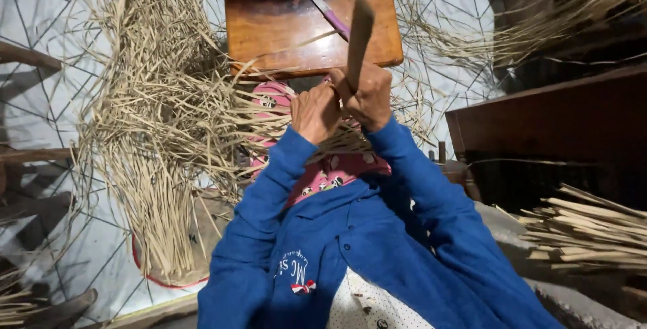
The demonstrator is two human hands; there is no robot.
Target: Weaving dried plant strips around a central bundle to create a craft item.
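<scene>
My right hand grips the handle of a broad knife whose blade points up and away from me. My left hand is closed right beside it, pinching a thin pale strip that runs out to the upper right across the stool; the blade meets the strip at my fingers. Both arms are in blue sleeves. Beneath my hands lies my lap in pink patterned cloth with several strips draped over it.
A small wooden stool stands in front of me with a second, purple-handled knife on it. A big heap of pale split strips covers the tiled floor at left. Cut sticks are bundled at right beside dark wooden furniture.
</scene>
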